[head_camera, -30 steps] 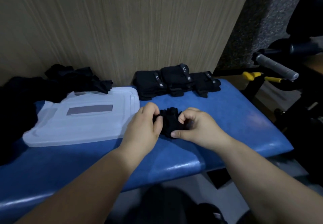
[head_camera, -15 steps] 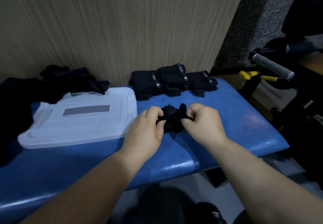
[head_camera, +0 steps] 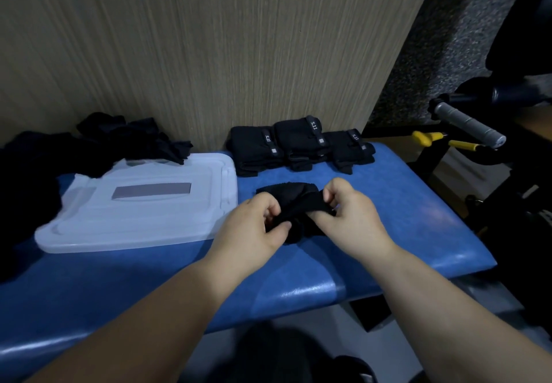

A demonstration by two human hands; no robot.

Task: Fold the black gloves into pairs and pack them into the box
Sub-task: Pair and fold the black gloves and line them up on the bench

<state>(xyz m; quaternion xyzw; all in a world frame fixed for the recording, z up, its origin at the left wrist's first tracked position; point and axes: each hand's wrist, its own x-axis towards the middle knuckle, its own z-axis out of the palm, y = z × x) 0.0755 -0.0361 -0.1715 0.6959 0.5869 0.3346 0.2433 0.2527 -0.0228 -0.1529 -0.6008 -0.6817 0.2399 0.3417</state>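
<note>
A black glove bundle [head_camera: 294, 203] lies just above the blue padded bench [head_camera: 403, 218], held between both hands. My left hand [head_camera: 254, 227] pinches its left end with thumb and curled fingers. My right hand [head_camera: 349, 218] grips its right end, fingers curled round the fabric. Three folded black glove pairs [head_camera: 298, 146] with small grey labels stand in a row against the wooden wall. A heap of loose black gloves [head_camera: 131, 137] lies at the back left.
A translucent white plastic box lid [head_camera: 134, 203] with a grey label lies flat on the bench, left of my hands. Exercise equipment with a grey grip [head_camera: 469, 127] and yellow handles [head_camera: 442, 140] stands to the right. The bench's front edge is near my forearms.
Both hands have drawn slightly apart and stretched the glove bundle wider between them. The fabric now spreads into a broader fold than half a second ago.
</note>
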